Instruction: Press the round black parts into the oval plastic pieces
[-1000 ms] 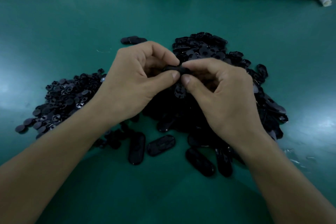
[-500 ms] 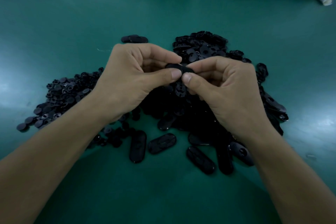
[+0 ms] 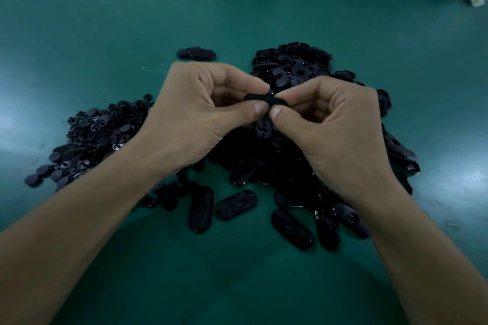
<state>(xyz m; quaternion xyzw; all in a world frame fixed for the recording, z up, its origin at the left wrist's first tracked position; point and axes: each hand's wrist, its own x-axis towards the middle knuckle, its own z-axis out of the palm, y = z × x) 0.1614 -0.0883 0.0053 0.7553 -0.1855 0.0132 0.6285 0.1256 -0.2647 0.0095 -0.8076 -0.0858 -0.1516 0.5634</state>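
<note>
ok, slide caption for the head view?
Left hand and right hand pinch an oval plastic piece over the pile on a green table.

Round parts heap left, oval pieces heap right, on table.

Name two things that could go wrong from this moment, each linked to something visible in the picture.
1. Both the left hand and right hand pinch the oval piece only at the fingertips, above the oval pile; a slip could lose it among look-alikes.
2. The thumbs hide the joint, and everything is black in dim light, so poor seating might go unnoticed.
</note>
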